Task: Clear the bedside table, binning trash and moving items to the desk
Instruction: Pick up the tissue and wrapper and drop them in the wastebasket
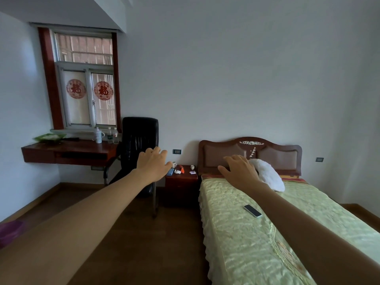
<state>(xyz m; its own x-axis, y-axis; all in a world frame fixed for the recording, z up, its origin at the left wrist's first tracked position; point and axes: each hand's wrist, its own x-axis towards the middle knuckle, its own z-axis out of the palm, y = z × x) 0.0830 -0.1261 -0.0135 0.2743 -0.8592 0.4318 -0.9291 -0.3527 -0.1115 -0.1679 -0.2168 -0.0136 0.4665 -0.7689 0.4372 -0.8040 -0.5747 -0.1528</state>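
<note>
Both arms extended, mid-frame. Left hand [153, 164] and right hand [239, 171]: fingers spread and relaxed, holding nothing. Small dark-red wooden bedside table [181, 178] sits centre frame, between black leather chair [139, 145] and green-quilted bed [267, 223], carrying small clutter. Wall-mounted dark-red wooden desk [67, 151] at left.

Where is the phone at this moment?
In the head view, the phone lies on the green bedspread, near the bed's left edge, below the right hand and apart from the white pillow.
</note>
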